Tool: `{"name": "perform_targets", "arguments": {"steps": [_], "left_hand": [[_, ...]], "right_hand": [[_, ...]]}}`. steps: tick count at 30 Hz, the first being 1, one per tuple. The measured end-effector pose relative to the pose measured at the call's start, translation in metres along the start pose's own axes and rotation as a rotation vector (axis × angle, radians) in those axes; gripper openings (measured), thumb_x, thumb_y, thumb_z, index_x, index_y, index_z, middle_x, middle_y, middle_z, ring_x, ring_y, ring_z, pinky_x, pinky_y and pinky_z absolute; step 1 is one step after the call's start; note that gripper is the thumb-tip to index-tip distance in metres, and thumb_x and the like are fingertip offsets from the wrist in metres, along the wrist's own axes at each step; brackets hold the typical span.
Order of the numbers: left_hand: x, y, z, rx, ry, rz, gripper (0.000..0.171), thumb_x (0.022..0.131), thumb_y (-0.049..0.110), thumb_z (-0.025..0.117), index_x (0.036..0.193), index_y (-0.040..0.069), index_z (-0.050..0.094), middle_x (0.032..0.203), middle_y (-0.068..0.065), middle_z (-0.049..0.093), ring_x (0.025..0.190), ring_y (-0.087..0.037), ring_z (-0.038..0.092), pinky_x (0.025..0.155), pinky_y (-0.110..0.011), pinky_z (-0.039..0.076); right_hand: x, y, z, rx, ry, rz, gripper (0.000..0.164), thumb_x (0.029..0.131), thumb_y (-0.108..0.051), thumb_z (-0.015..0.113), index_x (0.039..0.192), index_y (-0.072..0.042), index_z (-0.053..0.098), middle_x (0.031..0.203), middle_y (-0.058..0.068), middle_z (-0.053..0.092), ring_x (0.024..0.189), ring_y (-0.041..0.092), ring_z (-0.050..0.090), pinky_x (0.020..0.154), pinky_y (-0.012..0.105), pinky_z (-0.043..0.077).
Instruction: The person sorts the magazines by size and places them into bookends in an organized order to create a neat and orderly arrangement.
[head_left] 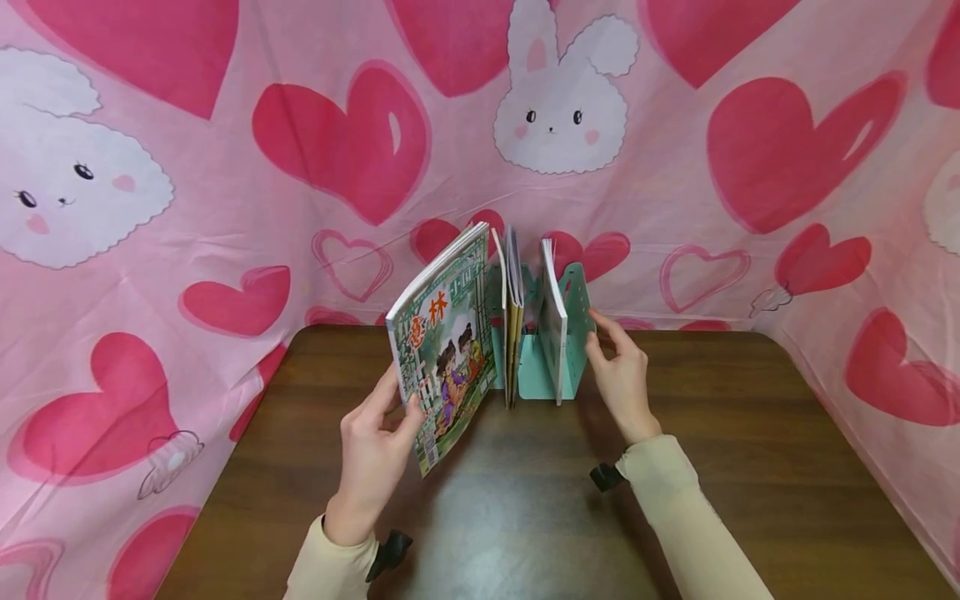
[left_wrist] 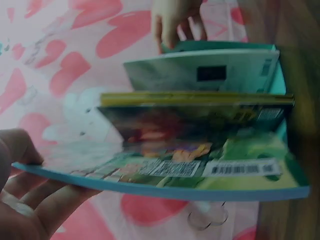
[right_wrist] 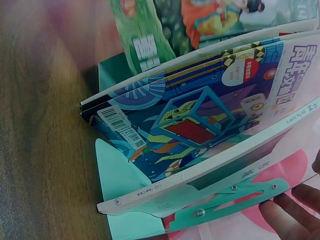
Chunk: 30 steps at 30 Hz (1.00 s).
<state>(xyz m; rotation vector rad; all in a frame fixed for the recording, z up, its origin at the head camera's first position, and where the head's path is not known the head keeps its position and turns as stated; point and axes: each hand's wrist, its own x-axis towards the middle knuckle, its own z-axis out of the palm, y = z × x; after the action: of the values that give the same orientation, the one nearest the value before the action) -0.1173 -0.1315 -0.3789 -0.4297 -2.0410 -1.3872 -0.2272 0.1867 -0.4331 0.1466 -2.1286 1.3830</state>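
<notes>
My left hand (head_left: 375,437) grips a magazine (head_left: 450,358) by its near edge, thumb on the illustrated cover and fingers behind. The magazine is upright and slanted, at the left side of a teal bookend stand (head_left: 536,383). With my right hand (head_left: 622,379) I pinch the edge of the stand's right side panel (right_wrist: 225,205). Several thin magazines (right_wrist: 185,120) stand together in the middle of the stand, one with a blue illustrated cover. Against the right panel leans a pale book (head_left: 553,321), with a gap between it and the middle magazines.
A brown wooden table (head_left: 495,517) carries the stand near its back edge. Pink cloth (head_left: 465,133) with hearts and rabbits hangs behind and along both sides. Dark straps (head_left: 390,554) sit at both wrists.
</notes>
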Motion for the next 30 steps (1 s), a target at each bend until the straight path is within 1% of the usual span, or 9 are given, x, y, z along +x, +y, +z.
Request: {"name": "perform_targets", "arguments": {"steps": [7,12,15,19,20,23,24,27,30], "left_hand": [[0.012,-0.019,0.030,0.009,0.060,0.054,0.065,0.090,-0.014,0.066,0.150,0.012,0.058,0.129,-0.012,0.072,0.102,-0.022,0.072,0.059,-0.019,0.058],[0.017,-0.035,0.046,0.066,0.127,0.095,0.064,0.089,-0.016,0.065,0.148,0.007,0.059,0.132,-0.015,0.070,0.104,-0.026,0.071,0.053,-0.018,0.054],[0.018,-0.045,0.055,0.071,0.145,0.113,0.064,0.089,-0.016,0.064,0.149,0.006,0.057,0.136,-0.016,0.068,0.111,-0.028,0.070,0.058,-0.021,0.058],[0.021,-0.056,0.067,0.061,0.134,0.128,0.067,0.092,-0.014,0.063,0.154,0.010,0.052,0.138,-0.016,0.067,0.118,-0.029,0.068,0.066,-0.035,0.064],[0.022,-0.059,0.071,0.067,0.134,0.129,0.068,0.093,-0.014,0.063,0.155,0.010,0.051,0.136,-0.017,0.067,0.117,-0.029,0.068,0.067,-0.039,0.064],[0.023,-0.065,0.080,0.097,0.147,0.129,0.068,0.093,-0.012,0.063,0.155,0.010,0.050,0.130,-0.018,0.069,0.112,-0.030,0.068,0.072,-0.047,0.064],[0.024,-0.068,0.084,0.107,0.153,0.137,0.067,0.093,-0.013,0.063,0.155,0.009,0.051,0.129,-0.019,0.069,0.111,-0.032,0.068,0.074,-0.048,0.063],[0.024,-0.075,0.091,0.129,0.157,0.146,0.067,0.092,-0.013,0.062,0.154,0.009,0.051,0.132,-0.017,0.069,0.110,-0.033,0.066,0.081,-0.048,0.060],[0.023,-0.081,0.097,0.135,0.155,0.153,0.067,0.092,-0.015,0.061,0.154,0.007,0.051,0.135,-0.016,0.068,0.113,-0.033,0.066,0.086,-0.048,0.058]], "right_hand": [[0.000,0.002,0.000,0.003,0.005,-0.001,0.035,0.099,-0.002,0.066,0.134,-0.006,0.071,0.131,0.013,0.072,0.098,0.034,0.071,0.080,0.004,0.049],[-0.001,0.003,0.001,0.000,0.002,-0.002,0.036,0.099,-0.002,0.066,0.134,-0.006,0.071,0.130,0.013,0.072,0.096,0.033,0.071,0.079,0.005,0.049],[-0.001,0.003,0.001,-0.001,0.003,-0.002,0.036,0.098,-0.002,0.066,0.134,-0.006,0.071,0.130,0.013,0.072,0.097,0.033,0.072,0.081,0.005,0.049],[-0.001,0.003,0.000,0.003,-0.006,-0.001,0.036,0.099,-0.002,0.066,0.134,-0.005,0.070,0.131,0.013,0.071,0.099,0.034,0.072,0.084,0.012,0.054],[-0.001,0.003,0.000,0.002,-0.006,0.001,0.036,0.099,-0.002,0.065,0.135,-0.006,0.070,0.132,0.013,0.071,0.100,0.034,0.072,0.085,0.018,0.057],[0.000,0.002,-0.001,0.001,-0.010,0.010,0.036,0.099,-0.003,0.065,0.135,-0.005,0.070,0.131,0.013,0.071,0.101,0.033,0.072,0.085,0.020,0.058],[0.000,0.002,-0.001,0.000,-0.010,0.013,0.036,0.099,-0.003,0.065,0.135,-0.006,0.070,0.131,0.012,0.071,0.102,0.032,0.071,0.085,0.020,0.058],[0.000,0.001,-0.001,0.002,-0.010,0.019,0.036,0.099,-0.003,0.065,0.135,-0.006,0.070,0.131,0.012,0.071,0.101,0.032,0.071,0.081,0.008,0.051],[0.000,0.002,-0.001,0.002,-0.013,0.021,0.037,0.099,-0.003,0.065,0.136,-0.006,0.070,0.132,0.013,0.071,0.102,0.033,0.071,0.082,0.005,0.049]]}}
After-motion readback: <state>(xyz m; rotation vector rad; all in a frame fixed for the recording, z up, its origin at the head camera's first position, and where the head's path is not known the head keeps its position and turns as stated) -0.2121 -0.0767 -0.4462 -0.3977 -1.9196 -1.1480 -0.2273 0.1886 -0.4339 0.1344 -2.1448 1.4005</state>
